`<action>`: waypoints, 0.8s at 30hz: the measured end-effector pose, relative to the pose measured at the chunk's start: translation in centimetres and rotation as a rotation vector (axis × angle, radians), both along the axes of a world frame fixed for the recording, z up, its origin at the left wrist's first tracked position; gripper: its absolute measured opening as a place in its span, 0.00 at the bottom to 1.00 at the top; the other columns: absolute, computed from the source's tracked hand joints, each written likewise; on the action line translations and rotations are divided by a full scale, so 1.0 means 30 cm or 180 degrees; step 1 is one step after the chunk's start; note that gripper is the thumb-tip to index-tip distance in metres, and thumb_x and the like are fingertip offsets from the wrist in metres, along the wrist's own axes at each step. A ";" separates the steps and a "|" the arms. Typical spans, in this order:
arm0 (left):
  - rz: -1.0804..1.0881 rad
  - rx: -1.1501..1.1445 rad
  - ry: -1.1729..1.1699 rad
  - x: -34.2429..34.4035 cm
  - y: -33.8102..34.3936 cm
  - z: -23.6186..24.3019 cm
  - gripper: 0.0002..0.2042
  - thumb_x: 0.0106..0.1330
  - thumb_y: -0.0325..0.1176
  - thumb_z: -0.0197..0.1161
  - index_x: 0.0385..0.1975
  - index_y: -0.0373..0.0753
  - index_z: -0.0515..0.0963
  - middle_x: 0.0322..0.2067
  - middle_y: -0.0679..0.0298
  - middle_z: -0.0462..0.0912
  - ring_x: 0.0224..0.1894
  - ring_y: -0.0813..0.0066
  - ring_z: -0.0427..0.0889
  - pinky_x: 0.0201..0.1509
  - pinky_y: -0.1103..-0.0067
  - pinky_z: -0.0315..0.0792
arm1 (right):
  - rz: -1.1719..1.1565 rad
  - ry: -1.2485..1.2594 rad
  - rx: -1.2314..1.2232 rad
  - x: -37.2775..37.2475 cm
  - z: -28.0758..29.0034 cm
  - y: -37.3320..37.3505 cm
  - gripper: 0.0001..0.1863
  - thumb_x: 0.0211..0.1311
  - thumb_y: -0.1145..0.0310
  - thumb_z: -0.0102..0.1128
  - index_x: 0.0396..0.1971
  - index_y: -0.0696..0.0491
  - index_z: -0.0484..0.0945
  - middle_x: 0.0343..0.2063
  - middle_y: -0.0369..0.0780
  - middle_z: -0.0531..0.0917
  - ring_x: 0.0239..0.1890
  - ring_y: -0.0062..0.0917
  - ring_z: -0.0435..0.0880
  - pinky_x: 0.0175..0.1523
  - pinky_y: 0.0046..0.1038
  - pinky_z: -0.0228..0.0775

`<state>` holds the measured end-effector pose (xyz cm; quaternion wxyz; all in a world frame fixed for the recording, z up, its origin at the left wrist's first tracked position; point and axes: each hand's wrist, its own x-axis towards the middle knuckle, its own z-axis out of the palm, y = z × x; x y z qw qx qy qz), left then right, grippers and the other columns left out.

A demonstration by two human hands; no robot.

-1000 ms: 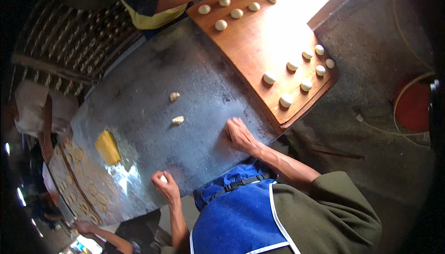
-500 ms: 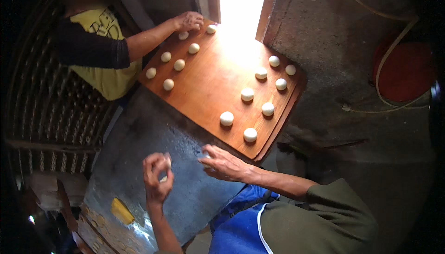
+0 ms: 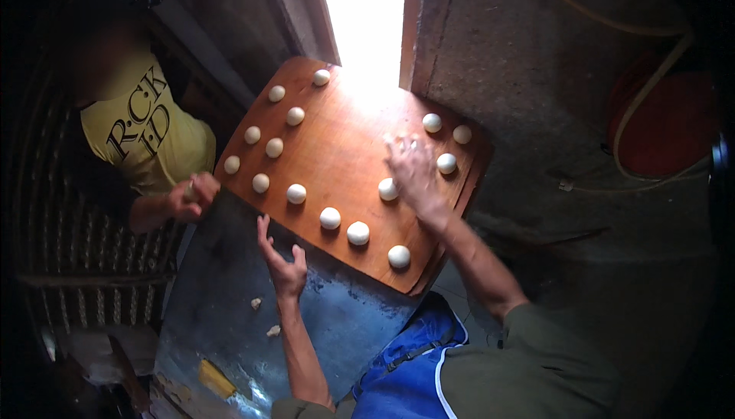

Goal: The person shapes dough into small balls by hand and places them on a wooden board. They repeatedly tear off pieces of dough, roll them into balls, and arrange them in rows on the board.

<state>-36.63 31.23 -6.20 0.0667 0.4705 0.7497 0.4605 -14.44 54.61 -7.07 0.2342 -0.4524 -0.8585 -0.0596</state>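
Observation:
Over the right part of the wooden board (image 3: 344,143), my right hand (image 3: 416,170) reaches out palm down, its fingers bent toward the wood and smeared by motion. What lies under it is hidden. A white dough ball (image 3: 388,189) sits right beside the hand. Above the dark worktop, by the board's near edge, my left hand (image 3: 284,267) is raised open with fingers spread and nothing in it. Closest to it on the board are one dough ball (image 3: 296,193) and another ball (image 3: 330,218). More round balls stand apart in loose rows at both ends.
On the dark worktop (image 3: 222,281) lie small dough scraps (image 3: 273,331) and a yellow scraper-like piece (image 3: 217,378). At the board's left corner, a co-worker's hand (image 3: 193,197) holds something pale. A red round container (image 3: 666,124) and a hose (image 3: 643,97) are at the right.
My right hand has gone from the worktop onto the board; my left has opened and moved toward its edge. Two more balls stand along the near edge. The co-worker's hand has left the far corner.

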 end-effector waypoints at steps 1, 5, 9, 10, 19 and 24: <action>0.0119 -0.0136 -0.0135 0.018 -0.071 0.018 0.43 0.57 0.20 0.59 0.76 0.37 0.51 0.73 0.51 0.62 0.74 0.51 0.61 0.74 0.57 0.57 | 0.0059 -0.0143 -0.0141 0.019 -0.021 0.049 0.20 0.68 0.63 0.61 0.57 0.53 0.77 0.52 0.46 0.81 0.55 0.41 0.78 0.58 0.46 0.69; 0.0643 -0.0531 -0.0196 0.051 -0.359 0.089 0.37 0.57 0.20 0.57 0.72 0.36 0.57 0.70 0.52 0.66 0.72 0.54 0.65 0.68 0.60 0.64 | 0.0408 -0.0518 -0.1063 0.034 -0.004 0.229 0.15 0.57 0.81 0.53 0.43 0.55 0.82 0.45 0.49 0.80 0.49 0.44 0.78 0.55 0.38 0.74; 0.1306 -0.0550 -0.0101 0.081 -0.668 0.138 0.34 0.60 0.19 0.55 0.71 0.39 0.61 0.70 0.56 0.68 0.70 0.59 0.68 0.67 0.64 0.66 | 0.0847 0.1562 -0.1047 -0.040 0.064 0.003 0.18 0.55 0.86 0.48 0.43 0.56 0.80 0.33 0.51 0.84 0.38 0.44 0.86 0.45 0.43 0.77; 0.1593 -0.0681 -0.0246 0.096 -0.752 0.132 0.33 0.61 0.19 0.55 0.70 0.38 0.61 0.69 0.55 0.68 0.70 0.58 0.68 0.66 0.64 0.67 | 0.1408 0.2071 -0.1487 -0.058 0.069 -0.125 0.21 0.52 0.90 0.48 0.45 0.56 0.79 0.32 0.51 0.84 0.36 0.47 0.86 0.41 0.40 0.78; 0.2946 -0.0585 -0.0406 0.231 -1.333 -0.096 0.30 0.63 0.19 0.55 0.69 0.37 0.63 0.66 0.53 0.71 0.67 0.56 0.71 0.62 0.64 0.69 | 0.4265 -0.0401 -0.1210 -0.042 -0.113 -0.874 0.15 0.56 0.59 0.68 0.42 0.46 0.80 0.36 0.38 0.75 0.43 0.34 0.76 0.44 0.38 0.66; 0.3102 -0.0383 -0.0301 0.217 -1.390 -0.164 0.30 0.64 0.19 0.56 0.68 0.37 0.63 0.65 0.53 0.71 0.66 0.56 0.72 0.61 0.64 0.70 | 0.2791 -0.0557 -0.1222 -0.243 -0.294 -1.067 0.40 0.55 0.35 0.66 0.44 0.61 0.71 0.40 0.47 0.70 0.46 0.40 0.69 0.53 0.41 0.61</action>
